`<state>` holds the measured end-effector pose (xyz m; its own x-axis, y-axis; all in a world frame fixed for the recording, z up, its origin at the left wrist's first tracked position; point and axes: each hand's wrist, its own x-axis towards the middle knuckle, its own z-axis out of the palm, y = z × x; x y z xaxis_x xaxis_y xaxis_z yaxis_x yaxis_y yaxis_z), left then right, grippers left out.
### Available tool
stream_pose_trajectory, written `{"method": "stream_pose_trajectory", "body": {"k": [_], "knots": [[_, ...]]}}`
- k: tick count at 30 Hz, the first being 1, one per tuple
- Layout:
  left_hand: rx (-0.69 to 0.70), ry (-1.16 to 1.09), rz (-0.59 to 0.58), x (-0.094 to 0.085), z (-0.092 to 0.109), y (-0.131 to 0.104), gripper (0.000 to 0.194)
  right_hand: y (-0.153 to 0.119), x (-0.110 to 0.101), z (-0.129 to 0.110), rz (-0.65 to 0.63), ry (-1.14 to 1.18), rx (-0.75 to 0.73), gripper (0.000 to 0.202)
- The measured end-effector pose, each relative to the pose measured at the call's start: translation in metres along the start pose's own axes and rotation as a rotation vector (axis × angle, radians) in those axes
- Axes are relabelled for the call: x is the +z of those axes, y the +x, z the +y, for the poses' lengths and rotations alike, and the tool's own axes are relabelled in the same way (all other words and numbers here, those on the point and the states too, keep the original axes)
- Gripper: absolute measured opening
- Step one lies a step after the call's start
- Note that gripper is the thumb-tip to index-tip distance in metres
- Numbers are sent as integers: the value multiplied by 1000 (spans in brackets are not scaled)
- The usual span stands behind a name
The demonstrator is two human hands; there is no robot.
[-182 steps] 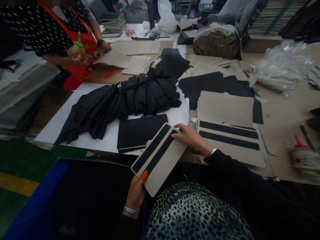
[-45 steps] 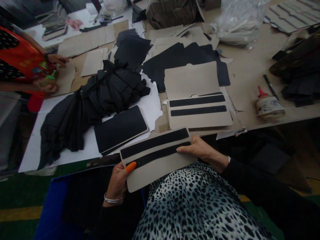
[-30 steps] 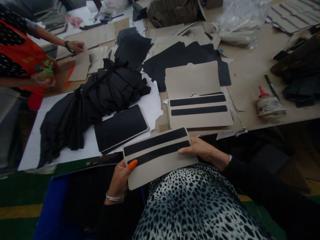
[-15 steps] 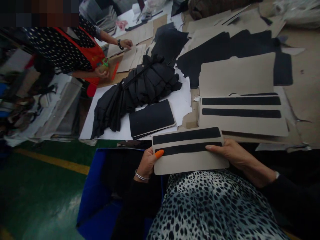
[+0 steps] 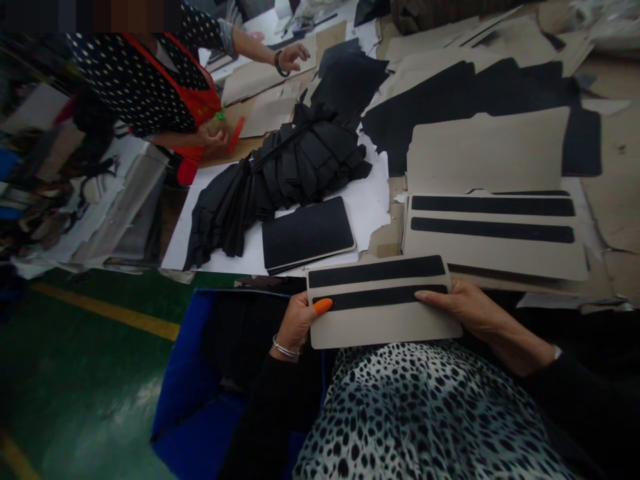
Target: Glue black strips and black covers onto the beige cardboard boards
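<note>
Between my hands is a flat beige panel [image 5: 385,327] with two black strips across its upper half. My left hand [image 5: 295,323] grips its left end, the thumb in an orange finger cover lying on the lower strip. At the right end my right hand [image 5: 470,307] is closed on it, thumb pressed on the same strip's end. Both hands' other fingers are hidden behind the panel. Just beyond, a stack of similar beige panels with black strips [image 5: 495,250] lies on the table. To its left rests a small pile of black panels [image 5: 307,233].
A tied bundle of black strips [image 5: 300,160] lies on white paper. Black sheets [image 5: 465,100] and beige sheets spread behind. A blue bin [image 5: 185,380] stands below the table at left. Across the table, a co-worker in a red apron [image 5: 200,100] reaches over beige sheets.
The co-worker's outstretched hand has lifted off the beige sheets and moved right. My view has shifted slightly; both my hands keep the same hold on the panel.
</note>
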<state>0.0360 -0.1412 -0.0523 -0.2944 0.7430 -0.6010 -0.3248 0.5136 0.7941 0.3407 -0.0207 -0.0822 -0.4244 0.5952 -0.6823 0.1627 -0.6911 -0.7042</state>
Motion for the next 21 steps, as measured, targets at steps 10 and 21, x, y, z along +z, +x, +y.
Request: {"method": "stream_pose_trajectory", "body": {"k": [10,21], "knots": [[63,-374,9,-20,12,-5,50,0,26,-9,-68,189,-76,45],[-60,-750,128,71,-29,32,42,49,120,8,-27,421,-102,54]]}}
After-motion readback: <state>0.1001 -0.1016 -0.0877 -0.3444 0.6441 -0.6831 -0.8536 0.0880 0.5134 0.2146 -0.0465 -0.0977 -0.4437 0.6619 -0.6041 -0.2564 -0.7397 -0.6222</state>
